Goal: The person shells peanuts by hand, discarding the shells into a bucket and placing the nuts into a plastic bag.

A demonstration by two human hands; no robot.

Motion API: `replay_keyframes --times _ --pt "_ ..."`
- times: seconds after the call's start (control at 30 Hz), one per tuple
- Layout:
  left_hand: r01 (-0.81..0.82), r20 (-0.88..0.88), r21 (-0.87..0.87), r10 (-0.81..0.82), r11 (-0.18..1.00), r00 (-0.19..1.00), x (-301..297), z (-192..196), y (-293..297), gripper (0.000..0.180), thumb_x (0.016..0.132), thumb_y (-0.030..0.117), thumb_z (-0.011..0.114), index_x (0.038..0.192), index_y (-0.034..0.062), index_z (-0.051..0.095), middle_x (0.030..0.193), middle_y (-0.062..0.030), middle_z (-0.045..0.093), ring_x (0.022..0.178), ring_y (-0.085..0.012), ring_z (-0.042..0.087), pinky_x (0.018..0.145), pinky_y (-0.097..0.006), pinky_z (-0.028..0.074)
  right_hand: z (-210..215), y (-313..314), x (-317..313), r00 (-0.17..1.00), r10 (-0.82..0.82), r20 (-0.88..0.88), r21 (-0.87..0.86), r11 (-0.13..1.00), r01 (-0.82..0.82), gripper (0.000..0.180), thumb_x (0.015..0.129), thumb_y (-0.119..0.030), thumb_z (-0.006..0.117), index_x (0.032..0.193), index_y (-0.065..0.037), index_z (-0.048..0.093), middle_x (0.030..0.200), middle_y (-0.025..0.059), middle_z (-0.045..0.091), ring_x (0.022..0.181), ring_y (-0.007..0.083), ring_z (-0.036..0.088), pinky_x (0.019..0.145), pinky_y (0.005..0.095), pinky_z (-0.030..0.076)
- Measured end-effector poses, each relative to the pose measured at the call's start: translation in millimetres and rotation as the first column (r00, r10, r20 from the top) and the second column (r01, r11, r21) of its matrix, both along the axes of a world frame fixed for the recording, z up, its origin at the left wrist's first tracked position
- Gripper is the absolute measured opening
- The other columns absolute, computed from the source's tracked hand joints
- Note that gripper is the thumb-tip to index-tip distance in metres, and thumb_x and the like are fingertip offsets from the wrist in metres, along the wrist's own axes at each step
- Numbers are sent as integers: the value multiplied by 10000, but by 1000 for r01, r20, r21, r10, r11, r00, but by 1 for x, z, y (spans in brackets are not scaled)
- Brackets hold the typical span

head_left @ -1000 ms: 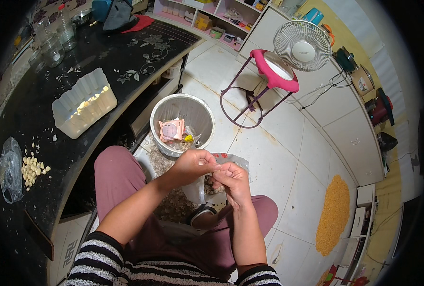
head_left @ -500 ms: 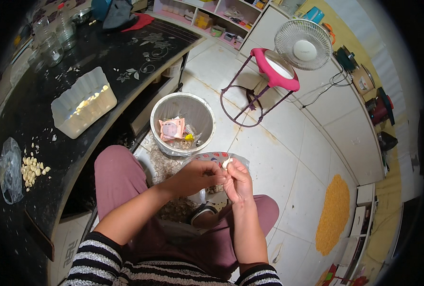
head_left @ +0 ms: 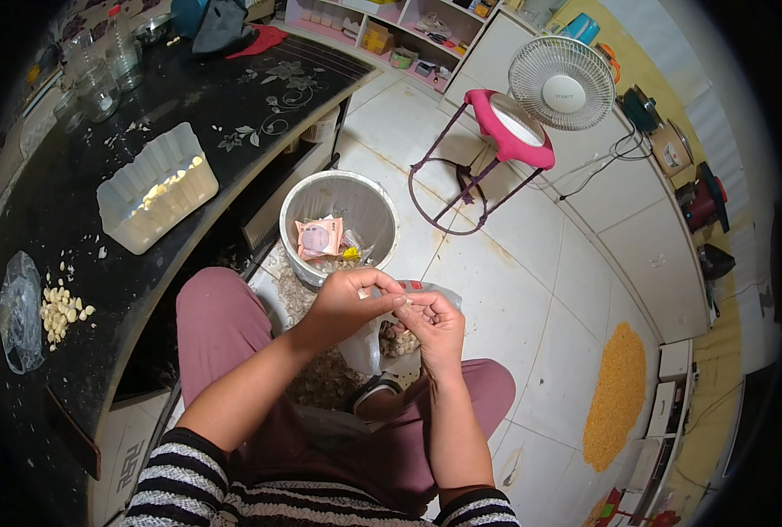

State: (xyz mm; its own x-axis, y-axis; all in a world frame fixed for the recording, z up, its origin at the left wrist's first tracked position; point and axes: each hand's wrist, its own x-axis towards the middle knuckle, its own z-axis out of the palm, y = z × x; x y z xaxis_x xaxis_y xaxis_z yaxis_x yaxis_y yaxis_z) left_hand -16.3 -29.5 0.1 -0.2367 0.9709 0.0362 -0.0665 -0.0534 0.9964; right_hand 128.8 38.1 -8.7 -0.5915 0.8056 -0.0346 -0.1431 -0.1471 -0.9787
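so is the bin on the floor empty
No, the grey bin by the person's knees holds a pink wrapper and other scraps.

A home kitchen, seen from your seat on the floor.

You sit beside a dark worktop (head_left: 233, 114) carrying glass jars (head_left: 101, 79) and a plastic tub (head_left: 158, 189); white floor tiles (head_left: 531, 290), a waste bin (head_left: 338, 220), a small fan (head_left: 562, 83), low white cabinets (head_left: 645, 220) and open shelves (head_left: 391, 39) surround you.

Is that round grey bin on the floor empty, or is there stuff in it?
Not empty. The round grey bin stands upright and open-topped, with a pink wrapper and other scraps lying at its bottom, but most of its inside is bare.
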Motion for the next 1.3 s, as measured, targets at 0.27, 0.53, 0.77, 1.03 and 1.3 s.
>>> replay_keyframes --times 0.27,0.53,0.77,1.03,1.3 --pt "47 380 53 -64 997 923 7 -8 6 105 818 126 575 821 25 550 748 33 509 694 -17 440 616 -161 364 -3 0 2 995 -74 61 167 984 62 168 767 9 605 932 13 578 778 1 585 660 31 525 587 154 428" --pt "50 -73 -30 -52 998 996 7 -5 4 253 858 227 492 720 17 503 621 33 446 605 -34 382 528 -208 344 -5 -2 4 980 -94 175 414 910 13 157 814 -83 570 945 2 564 754 14 570 636 62 515 599 191 427" --pt "48 69 30 -50 998 996 11 2 2 290 857 229 489 650 26 491 597 24 449 575 -43 395 511 -210 339 -1 -4 5 955 -78 285 493 866 -77 194 856 -199 511 889 -13 551 694 67 558 604 131 533 555 244 413" --pt "-88 -256 272 160 958 953 17 -3 1 294 836 181 502 583 35 473 526 16 440 498 -53 383 453 -217 318 3 -8 5 965 12 260 427 895 -126 152 859 -166 499 876 -22 545 672 47 543 611 116 518 571 247 414" --pt "56 214 17 -58 998 975 17 15 -2 313 853 184 485 566 66 447 536 27 461 494 -32 378 432 -198 292 3 -7 5 979 107 175 272 950 -152 253 895 -243 441 786 -28 516 666 12 532 597 74 480 543 204 378"
